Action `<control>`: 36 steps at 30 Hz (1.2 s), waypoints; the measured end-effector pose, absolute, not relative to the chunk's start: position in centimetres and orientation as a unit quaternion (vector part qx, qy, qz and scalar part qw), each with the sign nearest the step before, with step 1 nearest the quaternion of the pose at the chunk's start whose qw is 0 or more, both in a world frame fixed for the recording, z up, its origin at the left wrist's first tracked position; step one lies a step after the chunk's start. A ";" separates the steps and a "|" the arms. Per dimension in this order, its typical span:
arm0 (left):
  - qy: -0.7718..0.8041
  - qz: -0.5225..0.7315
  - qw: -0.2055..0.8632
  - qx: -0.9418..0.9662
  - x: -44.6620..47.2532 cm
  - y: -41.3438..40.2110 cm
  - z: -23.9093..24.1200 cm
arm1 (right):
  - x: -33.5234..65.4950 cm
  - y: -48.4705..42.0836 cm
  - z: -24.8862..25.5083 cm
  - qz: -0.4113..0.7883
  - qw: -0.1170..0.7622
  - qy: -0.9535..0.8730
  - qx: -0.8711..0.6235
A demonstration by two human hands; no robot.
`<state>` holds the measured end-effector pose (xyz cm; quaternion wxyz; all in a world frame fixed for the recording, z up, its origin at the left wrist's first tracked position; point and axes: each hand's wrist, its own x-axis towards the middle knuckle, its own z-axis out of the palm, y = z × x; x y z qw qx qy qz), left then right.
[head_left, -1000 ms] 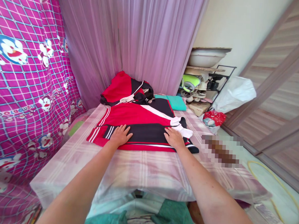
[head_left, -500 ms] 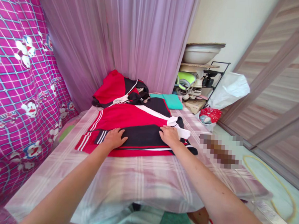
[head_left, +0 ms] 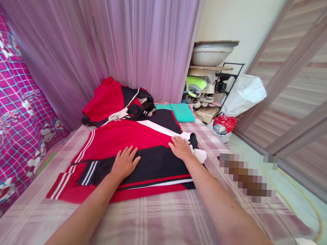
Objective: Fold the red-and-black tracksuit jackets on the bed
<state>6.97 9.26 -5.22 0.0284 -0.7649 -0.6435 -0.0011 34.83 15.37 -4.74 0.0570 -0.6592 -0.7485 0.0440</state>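
Note:
A red and black jacket (head_left: 119, 134) with white stripes lies spread on the plaid-covered bed, its black sleeve folded across the front part. My left hand (head_left: 125, 162) rests flat on that black sleeve, fingers spread, near the striped cuff. Close to the white collar, my right hand (head_left: 180, 148) lies with its fingers stretched out over the edge between the black sleeve and the red cloth. Neither hand grips anything. Behind the jacket is a crumpled red and black garment (head_left: 104, 101) with a white drawstring. A folded turquoise cloth (head_left: 177, 112) lies beyond the collar.
Purple curtains (head_left: 146, 41) hang behind the bed (head_left: 152, 224), and a pink patterned curtain (head_left: 12, 122) hangs at left. On the right are a shoe rack (head_left: 231, 76) with a basin (head_left: 212, 55), a white bag (head_left: 245, 94) and a wooden wardrobe (head_left: 296, 89). A blurred patch covers something.
Both hands have moved up the jacket, from the lower black sleeve toward its border with the red cloth. The view has come closer and shifted right.

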 end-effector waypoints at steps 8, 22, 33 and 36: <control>-0.627 -0.025 0.062 -0.776 7.8 10.9 -3.4 | 36.1 17.6 -3.1 0.045 0.040 -0.627 -0.777; -0.575 -0.230 -0.001 -0.785 6.2 12.6 -6.4 | 34.6 21.0 -7.2 0.229 0.531 -0.529 -0.621; -0.589 -0.190 0.011 -0.786 5.6 12.5 -7.3 | 38.7 22.5 -7.4 0.572 0.715 -0.134 -0.378; -0.600 -0.135 0.025 -0.788 5.9 12.3 -7.3 | 38.8 21.9 -6.6 0.633 0.683 -0.141 -0.336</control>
